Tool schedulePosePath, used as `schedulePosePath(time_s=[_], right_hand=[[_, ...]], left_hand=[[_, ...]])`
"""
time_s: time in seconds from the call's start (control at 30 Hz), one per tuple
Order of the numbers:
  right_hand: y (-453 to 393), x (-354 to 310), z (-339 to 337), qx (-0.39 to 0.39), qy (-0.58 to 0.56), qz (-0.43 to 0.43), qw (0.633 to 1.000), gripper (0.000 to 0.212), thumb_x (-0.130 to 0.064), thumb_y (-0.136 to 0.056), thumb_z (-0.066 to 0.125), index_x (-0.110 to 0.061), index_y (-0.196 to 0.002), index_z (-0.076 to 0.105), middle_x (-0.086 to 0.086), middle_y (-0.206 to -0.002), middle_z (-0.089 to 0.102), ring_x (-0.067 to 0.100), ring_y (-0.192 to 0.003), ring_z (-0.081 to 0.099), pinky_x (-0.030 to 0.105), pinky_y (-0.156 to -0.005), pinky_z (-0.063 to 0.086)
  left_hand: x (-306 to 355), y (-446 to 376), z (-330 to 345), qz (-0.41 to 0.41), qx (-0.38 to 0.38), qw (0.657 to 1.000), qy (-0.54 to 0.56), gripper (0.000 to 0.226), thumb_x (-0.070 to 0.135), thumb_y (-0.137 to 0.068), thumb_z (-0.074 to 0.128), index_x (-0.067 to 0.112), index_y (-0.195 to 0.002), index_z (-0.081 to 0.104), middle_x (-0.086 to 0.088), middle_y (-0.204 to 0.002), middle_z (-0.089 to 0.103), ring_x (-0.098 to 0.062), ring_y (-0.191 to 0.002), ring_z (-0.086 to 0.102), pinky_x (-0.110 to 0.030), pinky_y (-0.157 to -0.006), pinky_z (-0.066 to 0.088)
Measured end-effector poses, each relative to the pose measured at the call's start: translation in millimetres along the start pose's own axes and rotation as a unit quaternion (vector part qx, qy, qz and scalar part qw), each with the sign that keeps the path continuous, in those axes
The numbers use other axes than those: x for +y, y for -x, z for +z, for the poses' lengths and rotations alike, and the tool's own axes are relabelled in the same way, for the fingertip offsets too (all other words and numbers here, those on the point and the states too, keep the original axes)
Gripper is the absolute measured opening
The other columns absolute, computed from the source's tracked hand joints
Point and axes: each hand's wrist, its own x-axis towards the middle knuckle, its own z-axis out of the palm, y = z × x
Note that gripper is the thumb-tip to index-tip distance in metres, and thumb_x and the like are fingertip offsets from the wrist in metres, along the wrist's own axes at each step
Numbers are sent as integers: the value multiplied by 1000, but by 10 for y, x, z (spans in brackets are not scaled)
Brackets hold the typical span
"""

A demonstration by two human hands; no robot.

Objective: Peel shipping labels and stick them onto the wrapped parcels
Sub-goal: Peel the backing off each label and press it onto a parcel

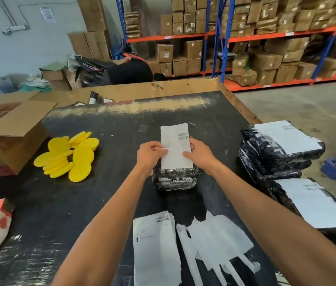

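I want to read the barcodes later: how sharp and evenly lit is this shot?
Head view: soft throughout, the barcode on the held label smeared and unreadable; wide-angle bending at the shelves and table edges; flat, even light, faint shadows, slight sheen on the black wrapped parcel.

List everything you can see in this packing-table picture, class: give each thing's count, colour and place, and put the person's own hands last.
shipping label: one, white, held over the middle parcel
wrapped parcel: one, black, table centre, under the label
labelled parcels: a stack and one nearer, black with white labels, table's right side
label sheets: a small pile, white, near edge
backing strips: several, white, right of the sheets
foam discs: a heap, yellow, left of centre
cardboard box: one, brown, open, far left
table: one, black
left hand: pinches the label's left edge
right hand: pinches the label's right edge
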Motion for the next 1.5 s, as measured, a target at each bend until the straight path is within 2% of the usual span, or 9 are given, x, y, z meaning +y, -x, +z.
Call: schedulePosePath(time_s=[0.23, 0.37, 0.53, 0.67, 0.77, 0.83, 1.03, 1.3, 1.5], right_hand=[[-13, 85, 125, 53, 35, -40, 997, 47, -4, -92, 59, -19, -136, 59, 0, -124, 69, 18, -110, 63, 25, -85, 46], [-52, 173, 202, 106, 3, -7, 994, 68, -10, -90, 68, -20, -150, 38, -2, -118, 59, 23, -119, 54, 38, -98, 48], [-79, 247, 179, 135, -28, 28, 990, 88, -21, -83, 80, -25, -154, 27, 6, -138, 40, 22, -129, 44, 41, -110, 41], [-25, 260, 166, 176, -8, -31, 984, 50, -19, -87, 76, -22, -128, 48, -1, -124, 43, 11, -110, 47, 30, -98, 44], [-16, 350, 101, 181, 68, -170, 966, 8, -20, -91, 68, -22, -98, 64, -9, -105, 60, 12, -101, 54, 33, -94, 45], [-50, 435, 57, 111, 124, -235, 958, 11, -19, -94, 63, -23, -95, 73, -11, -102, 71, 12, -105, 59, 34, -98, 44], [-351, 542, -66, -7, 239, -172, 956, 39, -35, -103, 43, -33, -138, 59, -17, -148, 52, 10, -148, 33, 44, -122, 24], [-601, 368, -49, -59, 333, 11, 941, 55, -45, -107, 20, -33, -161, 13, -10, -169, 6, 26, -156, 5, 51, -124, 9], [-532, 455, 99, 36, 48, 185, 981, 82, -59, -100, 35, -7, -160, 13, 17, -157, 38, 37, -141, 40, 45, -113, 36]], left_hand=[[-60, 78, 20, 74, 10, 995, -73, 20, 6, -78, 82, 14, -94, 72, 1, -86, 75, -13, -81, 72, -30, -82, 60], [-107, 103, 76, 108, 29, 989, -99, 24, 10, -81, 79, 12, -104, 72, 2, -93, 73, -12, -86, 67, -14, -72, 53], [-185, 105, 137, 114, 56, 982, -138, 59, 24, -84, 79, 16, -137, 56, -9, -140, 55, -25, -122, 57, -47, -104, 48], [-186, 110, 88, 113, 56, 984, -129, 97, 25, -85, 79, 14, -159, 18, -12, -159, 27, -26, -143, 35, -43, -116, 36], [-174, 90, 69, 280, 40, 940, -189, 46, 19, -92, 68, 15, -137, 58, -4, -139, 58, -19, -131, 50, -44, -111, 39], [-167, -12, 58, 338, -49, 899, -274, 30, 31, -96, 57, 21, -121, 71, 4, -129, 68, -15, -128, 56, -46, -113, 37], [-123, -366, 76, 232, -197, 827, -473, 53, 45, -107, 26, 30, -158, 22, 12, -166, 17, -13, -155, 6, -50, -125, -1], [-107, -541, 131, 172, -180, 856, -453, 53, 48, -107, 20, 38, -158, 16, 15, -167, 6, -12, -155, -2, -56, -123, -3], [-293, -504, 138, 13, -106, 977, -183, 55, 37, -108, 26, 29, -160, 10, -2, -168, 10, -28, -155, 11, -48, -124, 15]])
